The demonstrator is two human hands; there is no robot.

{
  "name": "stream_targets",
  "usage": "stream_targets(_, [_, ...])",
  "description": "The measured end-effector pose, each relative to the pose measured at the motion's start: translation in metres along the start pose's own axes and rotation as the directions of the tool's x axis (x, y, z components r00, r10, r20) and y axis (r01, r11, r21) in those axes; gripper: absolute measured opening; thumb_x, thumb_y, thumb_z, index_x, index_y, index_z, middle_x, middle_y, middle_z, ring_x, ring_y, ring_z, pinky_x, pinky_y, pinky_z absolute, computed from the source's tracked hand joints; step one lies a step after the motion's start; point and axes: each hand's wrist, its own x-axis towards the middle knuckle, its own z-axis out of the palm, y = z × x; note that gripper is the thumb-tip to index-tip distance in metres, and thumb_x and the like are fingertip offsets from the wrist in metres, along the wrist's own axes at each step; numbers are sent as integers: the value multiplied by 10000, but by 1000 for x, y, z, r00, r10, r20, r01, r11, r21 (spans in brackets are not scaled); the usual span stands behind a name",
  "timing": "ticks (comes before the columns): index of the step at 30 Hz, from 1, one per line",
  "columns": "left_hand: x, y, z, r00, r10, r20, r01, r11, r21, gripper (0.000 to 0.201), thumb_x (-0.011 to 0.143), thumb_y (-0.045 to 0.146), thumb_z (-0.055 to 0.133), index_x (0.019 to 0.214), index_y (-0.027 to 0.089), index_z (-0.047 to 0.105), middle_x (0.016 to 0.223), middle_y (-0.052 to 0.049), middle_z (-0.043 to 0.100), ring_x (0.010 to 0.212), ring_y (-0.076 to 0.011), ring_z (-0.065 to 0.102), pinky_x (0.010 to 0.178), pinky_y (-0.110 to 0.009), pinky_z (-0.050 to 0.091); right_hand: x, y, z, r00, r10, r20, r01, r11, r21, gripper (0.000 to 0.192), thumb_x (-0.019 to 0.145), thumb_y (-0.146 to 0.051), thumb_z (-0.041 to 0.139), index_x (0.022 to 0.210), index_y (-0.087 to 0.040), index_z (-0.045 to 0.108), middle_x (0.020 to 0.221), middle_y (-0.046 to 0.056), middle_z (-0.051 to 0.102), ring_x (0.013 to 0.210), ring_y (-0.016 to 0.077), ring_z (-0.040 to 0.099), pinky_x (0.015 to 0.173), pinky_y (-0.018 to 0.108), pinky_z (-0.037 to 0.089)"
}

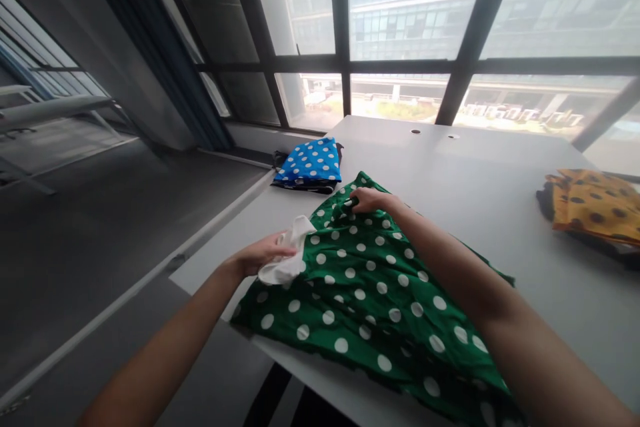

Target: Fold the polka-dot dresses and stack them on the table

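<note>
A green garment with white polka dots [370,293] lies spread over the near left part of a grey table [450,173]. My left hand [263,255] grips its white collar piece [290,253] at the garment's left edge. My right hand [367,200] pinches the green cloth at its far corner, fingers closed on the fabric. Both forearms reach in from the bottom of the view, the right one lying across the garment.
A folded blue polka-dot garment [311,163] sits on a dark one at the table's far left corner. A yellow garment with dark dots [595,207] lies at the right edge. Large windows [410,7] stand behind the table; the floor drops away on the left.
</note>
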Motion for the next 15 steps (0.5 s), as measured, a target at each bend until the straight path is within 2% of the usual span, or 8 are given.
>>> stream_targets(2, [5, -7, -1, 1000, -4, -14, 4, 1000, 10, 720, 665, 396, 962, 1238, 135, 613, 1142, -131, 737, 943, -264, 729, 774, -311, 573, 8, 6, 6, 999, 21, -26, -21, 1000, -9, 336, 914, -453, 711, 1099, -172, 730, 1131, 105, 737, 971, 248, 656, 846, 314, 503])
stream_targets(6, [11, -12, -2, 993, 73, -88, -63, 992, 114, 793, 707, 472, 921, 1351, 155, 585, 1259, -139, 713, 1096, -309, 710, 862, -339, 576, 13, 16, 11, 986, 63, -157, -69, 997, -33, 313, 975, -454, 640, 1119, -186, 713, 1175, 109, 719, 1088, 284, 634, 981, 385, 460])
stream_targets(9, [10, -6, -11, 964, 166, -208, -74, 918, 389, 760, 771, 511, 846, 1406, 182, 590, 1361, -136, 681, 1248, -347, 642, 967, -366, 547, 9, 14, 14, 951, 110, -290, -128, 991, -42, 429, 1025, -478, 540, 1318, -180, 633, 1347, 157, 639, 1297, 338, 523, 1131, 495, 348])
stream_targets(10, [8, -2, -14, 940, 215, -267, -48, 853, 519, 739, 792, 513, 819, 1415, 184, 595, 1383, -140, 671, 1300, -363, 608, 1012, -382, 525, 5, 13, 15, 930, 133, -343, -155, 987, -39, 486, 1045, -489, 486, 1403, -174, 577, 1425, 178, 585, 1365, 355, 462, 1165, 541, 300])
stream_targets(12, [7, 8, -14, 862, 361, -354, 36, 655, 755, 697, 850, 497, 748, 1440, 161, 591, 1425, -170, 639, 1368, -394, 550, 1093, -430, 473, -10, 10, 17, 879, 174, -444, -202, 979, -16, 553, 1075, -486, 382, 1525, -177, 466, 1550, 193, 474, 1454, 368, 357, 1197, 599, 235])
stream_targets(13, [8, 14, -9, 821, 445, -358, 68, 547, 834, 669, 890, 479, 698, 1456, 140, 580, 1446, -190, 617, 1378, -403, 539, 1122, -458, 449, -21, 10, 19, 854, 193, -484, -219, 976, 2, 561, 1081, -472, 350, 1554, -183, 434, 1581, 189, 442, 1471, 368, 333, 1201, 607, 231])
stream_targets(15, [14, 25, 10, 776, 577, -254, 28, 371, 928, 604, 969, 424, 581, 1490, 121, 548, 1490, -200, 574, 1378, -384, 540, 1159, -482, 418, -52, 11, 24, 813, 237, -531, -253, 966, 43, 568, 1074, -439, 345, 1578, -183, 407, 1594, 189, 429, 1469, 372, 341, 1196, 596, 267])
